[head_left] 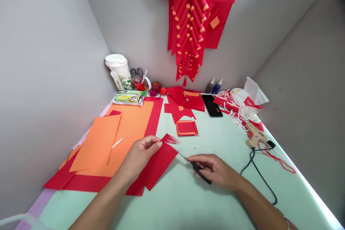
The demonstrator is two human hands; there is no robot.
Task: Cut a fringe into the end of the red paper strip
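Observation:
A sheet of red paper (161,165) is pinched at its upper edge between the thumb and fingers of my left hand (144,152). Its far end is cut into a fringe of thin strips (171,139). To the right, my right hand (214,169) is closed around the black handles of a pair of scissors (198,168). The scissors' blades point up and left, reaching the paper's right edge just below the fringe. How far apart the blades stand is too small to tell.
Orange sheets (95,143) and red sheets lie at the left. Beyond my hands are a small red-and-orange paper piece (187,128) and a phone (212,106). A glue gun (254,134) with its cord lies right. Paper firecrackers (190,18) hang on the back wall.

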